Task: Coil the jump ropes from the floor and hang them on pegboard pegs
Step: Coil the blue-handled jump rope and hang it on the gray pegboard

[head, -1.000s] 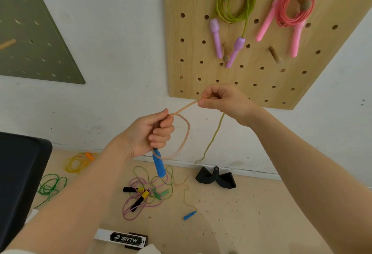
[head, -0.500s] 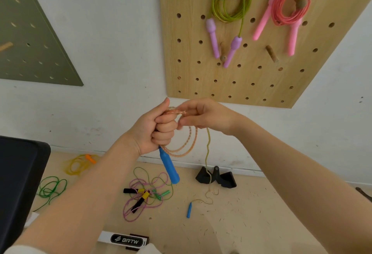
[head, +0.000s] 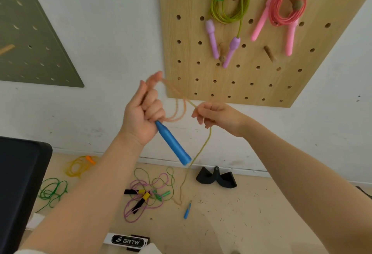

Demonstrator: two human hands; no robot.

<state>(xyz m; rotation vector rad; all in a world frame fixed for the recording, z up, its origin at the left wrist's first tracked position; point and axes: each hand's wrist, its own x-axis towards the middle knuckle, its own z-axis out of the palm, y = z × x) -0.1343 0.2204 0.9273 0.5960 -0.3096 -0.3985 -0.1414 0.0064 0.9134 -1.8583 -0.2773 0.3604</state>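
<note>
My left hand [head: 144,111] grips the top of a blue handle [head: 173,146] and a few loops of an orange-and-yellow jump rope [head: 178,110]. My right hand [head: 215,115] pinches the same rope a little to the right; from there the rope hangs down to the floor, where its second blue handle [head: 187,211] lies. The wooden pegboard [head: 251,80] above carries a coiled green rope with purple handles [head: 230,6] and a coiled pink rope [head: 285,6]. A bare wooden peg [head: 269,53] sticks out below the pink one.
On the floor lie a tangle of pink and green ropes [head: 147,191], a green rope [head: 51,190], a yellow rope with an orange handle [head: 79,165] and a black object [head: 216,178]. A dark panel [head: 18,183] stands at left, a green pegboard [head: 30,38] hangs upper left.
My right hand has slid away from the left hand, down the rope to the right. The left hand has tilted up, holding the loops, and the blue handle now points down-right.
</note>
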